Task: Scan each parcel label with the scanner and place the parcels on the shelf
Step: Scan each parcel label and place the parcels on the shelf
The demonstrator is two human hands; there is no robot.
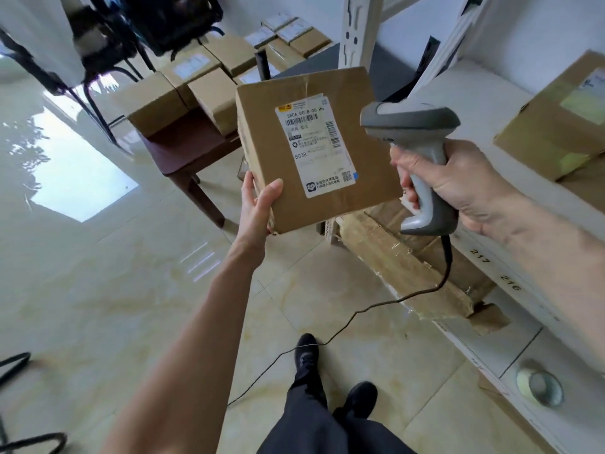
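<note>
My left hand (260, 199) grips the lower left corner of a brown cardboard parcel (262, 132), held up at the centre with its white label (316, 144) facing me. My right hand (458, 183) holds a grey corded scanner (412, 126) by its handle, just right of the parcel, its head level with the label's upper edge. The white shelf (510, 280) runs along the right, with numbers 217 and 216 on its edge. One parcel (556, 119) sits on the shelf at the upper right.
Several more parcels (186, 90) lie on a dark wooden table (186, 152) and beyond it. A large taped box (409, 257) sits on the lower shelf level. A tape roll (540, 386) lies lower right. The scanner cord (327, 339) trails across the glossy floor near my feet.
</note>
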